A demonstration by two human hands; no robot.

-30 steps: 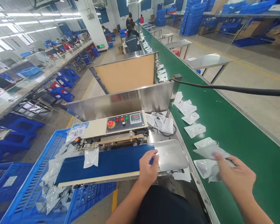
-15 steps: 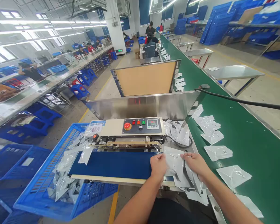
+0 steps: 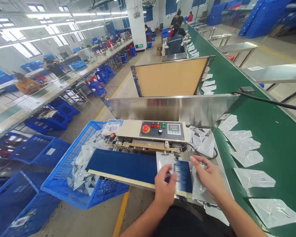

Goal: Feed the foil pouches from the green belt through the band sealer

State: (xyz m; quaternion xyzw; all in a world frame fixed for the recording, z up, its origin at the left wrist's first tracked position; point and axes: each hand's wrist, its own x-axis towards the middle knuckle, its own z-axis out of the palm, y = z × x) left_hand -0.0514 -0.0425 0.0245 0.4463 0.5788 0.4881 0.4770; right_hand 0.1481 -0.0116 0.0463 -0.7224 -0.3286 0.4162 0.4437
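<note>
Pouch [image 3: 164,159] now on belt [image 3: 123,164], left hand [image 3: 164,187] loosened

Wearer's L hand [image 3: 165,186] & R hand [image 3: 208,176] both bare; ditto L forearm [image 3: 145,217] & R forearm [image 3: 239,214], uncovered fr. wrist down to btm edge of view, which cuts them off. Fingers [image 3: 198,167] slim-ish, fairly long; L ones a bit blurry, so nail detail hard to tell. Forearms narrow at wrist, widen gradually twd elbow end, smooth outline. Btm ctr, btwn the two: dk clothing [image 3: 187,225], blk or v. dk navy, can't tell which. Looks matte & plain, w/ soft rounded top outline; only a small patch shows, so garment type unclear.
</note>
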